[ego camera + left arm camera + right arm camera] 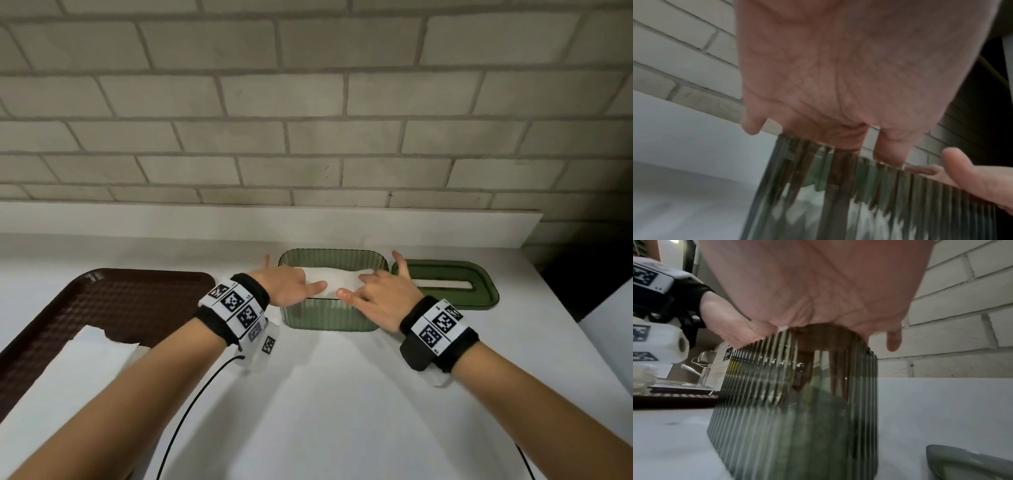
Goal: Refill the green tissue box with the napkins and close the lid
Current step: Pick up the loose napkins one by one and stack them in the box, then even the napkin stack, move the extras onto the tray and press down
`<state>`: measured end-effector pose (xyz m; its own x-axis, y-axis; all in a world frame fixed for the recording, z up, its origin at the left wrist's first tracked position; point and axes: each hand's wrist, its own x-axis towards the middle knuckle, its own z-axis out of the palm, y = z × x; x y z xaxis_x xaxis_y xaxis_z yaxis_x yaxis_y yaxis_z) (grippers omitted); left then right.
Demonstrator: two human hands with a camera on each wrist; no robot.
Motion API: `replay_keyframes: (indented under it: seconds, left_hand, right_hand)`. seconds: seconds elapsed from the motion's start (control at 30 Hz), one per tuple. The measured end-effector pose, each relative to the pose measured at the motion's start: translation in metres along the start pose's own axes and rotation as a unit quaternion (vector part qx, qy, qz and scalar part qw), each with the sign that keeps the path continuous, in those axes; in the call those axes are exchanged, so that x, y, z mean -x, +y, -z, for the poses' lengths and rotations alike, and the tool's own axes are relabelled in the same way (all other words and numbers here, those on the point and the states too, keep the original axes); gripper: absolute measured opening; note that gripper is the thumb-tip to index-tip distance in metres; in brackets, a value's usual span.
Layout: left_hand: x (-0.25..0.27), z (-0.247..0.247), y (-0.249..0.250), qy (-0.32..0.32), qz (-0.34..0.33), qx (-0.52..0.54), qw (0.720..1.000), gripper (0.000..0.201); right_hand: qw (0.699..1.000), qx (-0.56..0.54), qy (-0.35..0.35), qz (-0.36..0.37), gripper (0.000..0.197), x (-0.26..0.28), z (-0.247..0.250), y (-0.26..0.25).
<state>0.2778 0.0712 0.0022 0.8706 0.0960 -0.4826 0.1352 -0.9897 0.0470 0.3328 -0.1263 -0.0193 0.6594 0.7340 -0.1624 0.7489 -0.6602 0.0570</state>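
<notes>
The green ribbed tissue box (329, 317) stands open on the white counter, with a white stack of napkins (339, 275) lying in its top. Both hands reach over the near rim. My left hand (291, 284) covers the box's left half and my right hand (380, 293) its right half, thumbs nearly meeting above the front wall. In the wrist views the fingers of the left hand (838, 73) and the right hand (807, 288) point straight down inside the box (797, 418) and press on the napkins. The green lid (445, 281), slot up, lies flat just right of the box.
A brown tray (102, 301) at the left holds more white napkins (85, 356). A brick wall and a low white ledge (274, 219) run behind the box. The counter ends at the right (582, 318). In the right wrist view, a faucet (701, 369) stands beyond the tray.
</notes>
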Motion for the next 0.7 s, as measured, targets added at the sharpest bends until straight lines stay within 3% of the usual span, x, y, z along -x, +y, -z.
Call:
replay_keyframes:
  seconds: [0.17, 0.27, 0.4, 0.57, 0.7]
  left_hand:
    - [0.013, -0.005, -0.007, 0.042, -0.023, 0.076, 0.996, 0.068]
    - [0.039, -0.007, -0.015, 0.101, -0.081, 0.130, 0.983, 0.062]
    - [0.098, -0.020, -0.029, 0.234, -0.116, 0.212, 0.942, 0.035]
    - [0.168, -0.072, -0.062, 0.288, 0.008, 0.239, 0.927, 0.025]
    - [0.213, -0.117, -0.095, 0.313, 0.144, 0.226, 0.911, 0.035]
  right_hand:
    - [0.999, -0.044, 0.026, 0.010, 0.104, 0.005, 0.003, 0.002]
    - [0.990, -0.092, 0.111, -0.006, 0.086, 0.015, 0.007, 0.001]
    - [0.959, -0.150, 0.240, -0.027, 0.063, 0.033, 0.001, -0.004]
    - [0.907, -0.247, 0.342, -0.002, 0.034, 0.048, -0.008, -0.036]
    - [0.916, -0.267, 0.289, 0.081, 0.012, 0.040, -0.009, -0.083]
